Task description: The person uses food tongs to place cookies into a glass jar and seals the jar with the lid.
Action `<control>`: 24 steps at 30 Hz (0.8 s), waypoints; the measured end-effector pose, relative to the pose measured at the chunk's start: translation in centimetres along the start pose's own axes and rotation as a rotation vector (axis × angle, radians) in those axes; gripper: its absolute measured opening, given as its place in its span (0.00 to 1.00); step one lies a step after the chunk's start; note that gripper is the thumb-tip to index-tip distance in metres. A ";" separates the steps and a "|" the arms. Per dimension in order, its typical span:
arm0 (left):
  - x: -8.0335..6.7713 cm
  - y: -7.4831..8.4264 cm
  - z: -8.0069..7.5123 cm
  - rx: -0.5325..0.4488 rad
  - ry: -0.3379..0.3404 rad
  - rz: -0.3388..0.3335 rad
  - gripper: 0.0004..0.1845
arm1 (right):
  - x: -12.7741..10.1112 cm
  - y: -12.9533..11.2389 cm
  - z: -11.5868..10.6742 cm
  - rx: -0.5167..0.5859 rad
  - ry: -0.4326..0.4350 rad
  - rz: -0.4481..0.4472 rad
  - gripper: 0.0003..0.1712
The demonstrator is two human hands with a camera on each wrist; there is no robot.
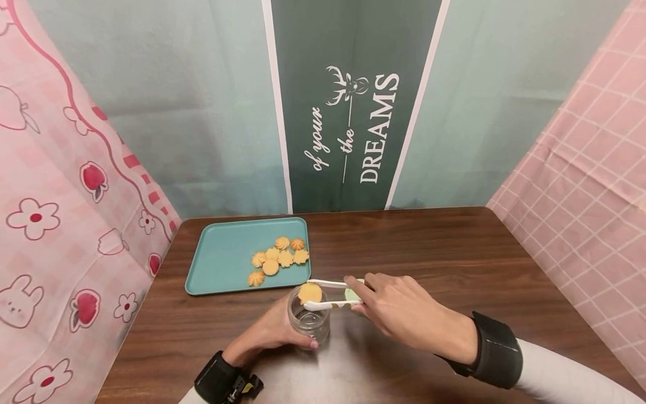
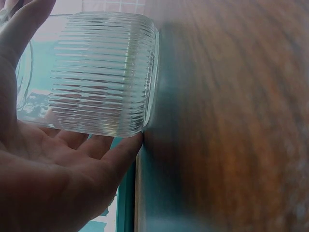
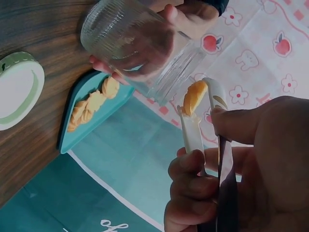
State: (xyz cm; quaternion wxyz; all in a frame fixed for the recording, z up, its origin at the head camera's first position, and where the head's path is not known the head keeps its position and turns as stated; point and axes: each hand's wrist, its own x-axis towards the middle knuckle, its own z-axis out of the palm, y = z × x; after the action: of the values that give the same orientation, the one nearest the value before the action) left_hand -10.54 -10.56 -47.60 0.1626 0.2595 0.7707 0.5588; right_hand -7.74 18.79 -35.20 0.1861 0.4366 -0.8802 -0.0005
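Note:
My left hand (image 1: 275,332) grips a clear ribbed glass jar (image 1: 308,320) that stands upright on the wooden table (image 1: 454,252). The left wrist view shows the jar (image 2: 101,72) close up against my palm and fingers (image 2: 91,154). My right hand (image 1: 386,303) pinches white tongs (image 1: 330,304), which clamp a round orange cookie (image 1: 310,293) just over the jar's mouth. The right wrist view shows the same cookie (image 3: 193,96) between the tong tips (image 3: 190,128), beside the jar (image 3: 140,43).
A teal tray (image 1: 222,264) at the back left carries several more cookies (image 1: 280,258). A green and white lid (image 1: 350,293) lies on the table just behind the tongs, also seen as the lid (image 3: 19,89) in the right wrist view. Patterned cloth walls surround the table.

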 end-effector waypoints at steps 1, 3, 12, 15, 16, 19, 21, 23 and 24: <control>0.0 0.0 0.0 0.008 -0.001 0.009 0.54 | 0.0 0.0 -0.1 0.005 -0.004 0.000 0.27; 0.2 0.0 0.0 0.023 -0.003 0.030 0.51 | 0.0 0.0 -0.1 0.014 -0.015 0.002 0.28; 0.4 -0.3 0.0 0.006 -0.017 0.066 0.48 | 0.1 0.6 -0.3 0.025 -0.006 0.027 0.32; 0.4 -0.4 0.0 0.002 -0.015 0.048 0.51 | 0.2 0.8 -0.3 0.019 -0.001 0.040 0.33; 0.3 -0.5 0.1 0.000 -0.014 0.045 0.52 | 0.2 0.9 -0.3 0.015 -0.001 0.045 0.33; 0.3 -0.4 0.0 -0.008 -0.014 0.048 0.53 | 0.3 1.2 -0.3 0.004 0.003 0.054 0.34; 0.3 -0.4 0.0 -0.010 -0.015 0.058 0.51 | 0.4 1.4 -0.4 -0.005 0.006 0.057 0.34; 0.3 -0.3 0.0 -0.010 -0.014 0.070 0.49 | 0.4 1.6 -0.4 -0.012 0.007 0.058 0.33; 0.3 -0.3 0.0 -0.009 -0.014 0.072 0.49 | 0.5 1.7 -0.4 -0.015 0.008 0.060 0.33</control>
State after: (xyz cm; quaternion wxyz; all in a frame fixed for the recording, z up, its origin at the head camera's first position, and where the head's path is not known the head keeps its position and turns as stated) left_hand -10.86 -10.50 -47.85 0.1492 0.2901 0.7571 0.5660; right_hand -9.15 19.51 -34.38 0.1929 0.4086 -0.8921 0.0000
